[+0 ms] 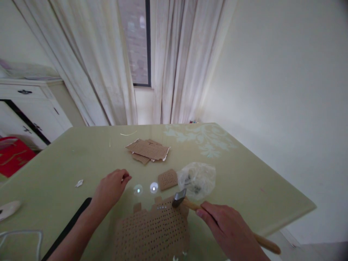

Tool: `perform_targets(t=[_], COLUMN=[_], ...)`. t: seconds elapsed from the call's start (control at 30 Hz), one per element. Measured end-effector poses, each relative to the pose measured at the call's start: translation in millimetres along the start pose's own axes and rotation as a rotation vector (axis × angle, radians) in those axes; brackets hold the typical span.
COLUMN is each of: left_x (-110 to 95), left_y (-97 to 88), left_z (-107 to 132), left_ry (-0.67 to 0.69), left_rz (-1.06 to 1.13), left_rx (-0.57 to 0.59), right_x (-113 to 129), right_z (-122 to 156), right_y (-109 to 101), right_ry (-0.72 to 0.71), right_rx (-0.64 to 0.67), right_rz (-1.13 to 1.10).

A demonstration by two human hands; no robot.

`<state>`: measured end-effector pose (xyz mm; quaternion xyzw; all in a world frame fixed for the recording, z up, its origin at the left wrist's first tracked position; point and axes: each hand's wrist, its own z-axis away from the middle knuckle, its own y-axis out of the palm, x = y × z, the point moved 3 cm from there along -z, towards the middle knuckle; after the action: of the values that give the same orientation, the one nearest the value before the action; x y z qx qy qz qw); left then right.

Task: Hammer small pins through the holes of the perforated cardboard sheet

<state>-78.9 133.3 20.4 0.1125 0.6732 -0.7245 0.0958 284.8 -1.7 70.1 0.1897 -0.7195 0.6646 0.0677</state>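
My right hand [227, 226] is wrapped around the wooden handle of a hammer [179, 198]. The hammer's metal head is over the upper right part of a large brown cardboard sheet [152, 232] with rows of small holes. A short row of small pale, shiny dots shows near the sheet's top edge. To the left, above the table, my left hand [112, 186] has its fingers curled and pressed together; anything in them is hidden. Beyond the hammer lie a small holed cardboard piece [168, 179] and a clear plastic bag [197, 179] with dark bits inside.
Torn cardboard pieces [148, 149] lie stacked farther back on the pale green table [258, 185]. A white scrap [79, 183] is at left, near a black strap-like object [67, 226] under my left forearm. A white wall stands right; curtains hang behind.
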Motion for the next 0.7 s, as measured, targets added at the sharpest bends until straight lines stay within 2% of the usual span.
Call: perform_targets(t=[0.1,0.17,0.27,0.5,0.7], left_x=[34,50,64,66,62], left_y=[3.0,6.8,13.9,27.3,25.0], left_z=[-17,-23,-28,-37,-34], left_ry=[-0.131,-0.192,-0.237,-0.276,-0.285], left_rz=[-0.074,-0.105,-0.122,-0.103,-0.066], left_rx=[0.029,0.042,0.055,0.092,0.114], right_x=[-1,-2,-3,-3,-1], right_z=[1,1,2,3,1], right_y=[8,10,11,10,11], right_ry=[0.006,0.017,0.016,0.002,0.010], right_rx=[0.121,0.129,0.119,0.101,0.126], right_rz=[-0.008,-0.003,0.005,0.026,0.011])
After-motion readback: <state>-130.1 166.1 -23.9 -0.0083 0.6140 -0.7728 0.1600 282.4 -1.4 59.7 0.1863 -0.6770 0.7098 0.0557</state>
